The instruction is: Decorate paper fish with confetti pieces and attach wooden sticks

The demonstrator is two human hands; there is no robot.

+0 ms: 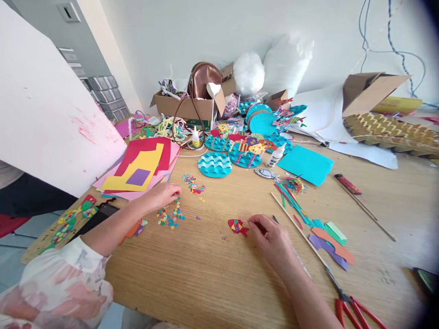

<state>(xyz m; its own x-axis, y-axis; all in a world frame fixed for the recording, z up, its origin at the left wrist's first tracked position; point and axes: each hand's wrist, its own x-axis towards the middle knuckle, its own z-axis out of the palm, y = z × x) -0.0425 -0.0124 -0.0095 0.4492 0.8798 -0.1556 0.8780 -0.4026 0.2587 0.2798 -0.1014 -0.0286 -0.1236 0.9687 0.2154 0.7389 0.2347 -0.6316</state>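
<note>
Red paper fish [236, 226]: flat on the surface [192, 274]; probably light, easily creased, best taken by the edge.
Right hand [272, 240]: beside the tail, fingers bent; grip unclear.
Left hand [164, 196]: fingertips gathered near paper dots [171, 225], perhaps pinching one; I cannot tell.

A pale wall [164, 27] rises behind the wooden surface [192, 283], with dark cables [366, 36] hanging down it at the right. At the left, a white panel [51, 100] with pinkish smears leans near stacked grey boxes [109, 98]. Soft, even light fills the room.
</note>
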